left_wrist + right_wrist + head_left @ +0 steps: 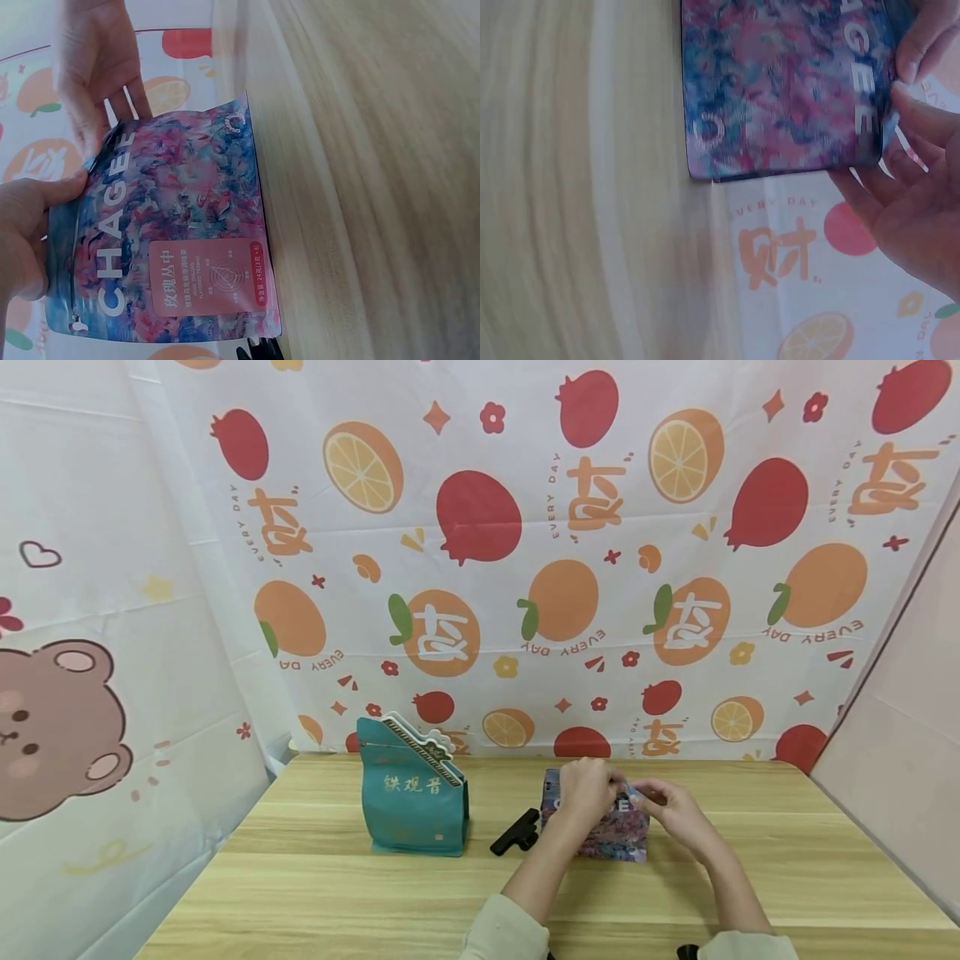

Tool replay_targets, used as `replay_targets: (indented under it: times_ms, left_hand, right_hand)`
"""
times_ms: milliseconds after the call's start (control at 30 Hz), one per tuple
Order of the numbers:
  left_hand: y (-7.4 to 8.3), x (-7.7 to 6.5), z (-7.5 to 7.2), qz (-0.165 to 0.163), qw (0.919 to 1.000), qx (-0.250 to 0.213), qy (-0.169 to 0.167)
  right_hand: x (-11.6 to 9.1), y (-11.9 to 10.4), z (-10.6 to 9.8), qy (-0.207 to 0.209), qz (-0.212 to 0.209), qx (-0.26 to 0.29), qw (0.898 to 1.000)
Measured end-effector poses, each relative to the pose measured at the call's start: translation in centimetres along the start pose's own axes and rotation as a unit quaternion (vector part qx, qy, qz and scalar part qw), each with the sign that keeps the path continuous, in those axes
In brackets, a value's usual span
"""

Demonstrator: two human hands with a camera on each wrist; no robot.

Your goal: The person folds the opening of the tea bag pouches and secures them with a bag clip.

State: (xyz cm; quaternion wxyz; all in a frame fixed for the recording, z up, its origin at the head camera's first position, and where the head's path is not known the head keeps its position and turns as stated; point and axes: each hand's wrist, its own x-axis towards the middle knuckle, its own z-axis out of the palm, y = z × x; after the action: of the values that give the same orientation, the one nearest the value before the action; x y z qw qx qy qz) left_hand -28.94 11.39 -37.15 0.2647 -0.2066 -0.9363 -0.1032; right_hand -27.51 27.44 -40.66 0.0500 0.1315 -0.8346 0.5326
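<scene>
A blue and pink CHAGEE tea pouch [609,837] stands upright on the table, its lettered front showing in both wrist views. My left hand [587,789] grips its top edge, and in the left wrist view the thumb [66,187] lies across the front near the seal. At the top right corner my right hand [678,814] pinches the pouch's upper edge between thumb and fingers. In the right wrist view the right hand's fingers [866,199] reach behind the pouch, partly hidden by it. Both thumbs come close together along the top edge.
Left of the pouch lies a black clip [517,832]. Farther left stands a teal tea bag [415,814] with gold lettering; a white clip [420,739] sits along its slanted folded top. A fruit-print cloth [525,685] hangs behind the wooden table [315,902].
</scene>
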Motion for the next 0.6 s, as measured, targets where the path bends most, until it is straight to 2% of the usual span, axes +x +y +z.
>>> replay_targets:
  times_ms: [100, 467, 600]
  left_hand:
    - [0.0, 0.0, 0.0, -0.003, 1.0, 0.005, 0.0]
    - [0.1, -0.3, 0.1, 0.001, 0.9997, 0.016, 0.02]
    - [0.0, -0.3, 0.0, 0.011, 0.9997, 0.021, 0.004]
  right_hand:
    - [0.1, -0.3, 0.3, 0.012, 0.003, 0.001, 1.0]
    - [0.4, -0.7, 1.3, 0.087, 0.0, -0.064, 0.994]
    - [0.5, -0.7, 1.5, 0.1, 0.002, -0.062, 0.993]
